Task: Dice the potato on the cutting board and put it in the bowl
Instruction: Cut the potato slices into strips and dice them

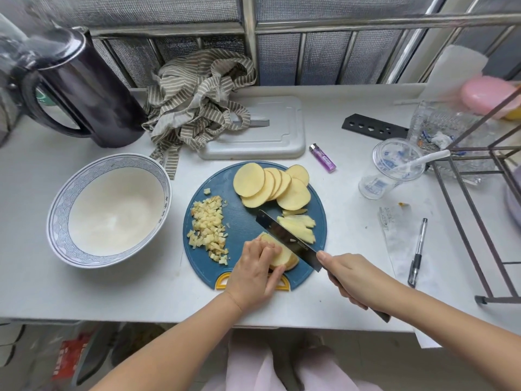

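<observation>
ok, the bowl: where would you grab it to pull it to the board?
Take the bowl by its rim on the right side, coming in from over the cutting board. It stands upright and its flared rim is bare there, so thumb inside, fingers under the flare. The kettle and striped cloth crowd the far side.

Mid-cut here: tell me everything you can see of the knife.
The knife has a broad, dark, metal-looking blade with small pale print near its heel, and a dark handle. The right hand grips the handle, mostly hiding it. The blade slants across the round blue cutting board, tip away from the person, edge down on the potato slices the left hand holds. Cut strips lie just beyond it.
</observation>
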